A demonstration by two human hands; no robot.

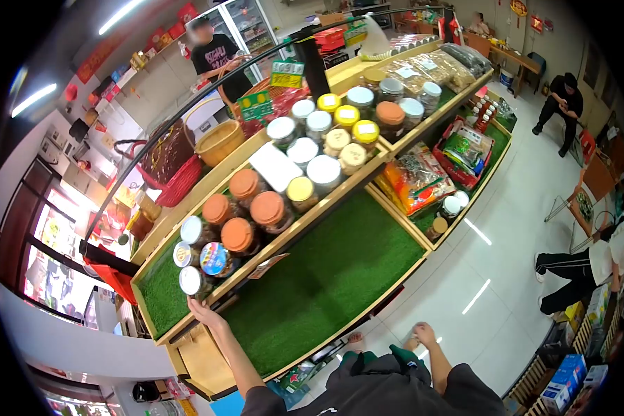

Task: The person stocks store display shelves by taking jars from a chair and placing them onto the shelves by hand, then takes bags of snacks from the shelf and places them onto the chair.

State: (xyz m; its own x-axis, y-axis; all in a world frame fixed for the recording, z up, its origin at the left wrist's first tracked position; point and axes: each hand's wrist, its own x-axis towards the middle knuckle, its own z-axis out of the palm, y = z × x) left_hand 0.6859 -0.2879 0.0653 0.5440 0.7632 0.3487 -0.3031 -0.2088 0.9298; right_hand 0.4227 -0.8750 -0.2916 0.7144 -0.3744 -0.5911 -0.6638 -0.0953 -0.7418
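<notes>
My left hand point(205, 315) reaches to the near-left corner of the upper shelf, its fingers extended at the base of a white-lidded jar point(191, 281). Whether the fingertips touch the jar or only the wooden edge is hard to see. Beside that jar are one with a blue patterned lid point(218, 259) and another with a pale lid point(185, 254). Orange-lidded jars point(238, 238) stand just to the right. Down by my shorts, my right hand point(425, 334) hangs with loosely bent fingers and nothing visible in it.
A lower tray lined with green turf point(326, 277) lies in front of me. Bagged goods point(416, 182) and a red basket point(464, 152) fill its right neighbour. Wicker baskets point(218, 143) line the back. Several people are around, one standing behind the display point(218, 59). Boxes point(563, 383) stand lower right.
</notes>
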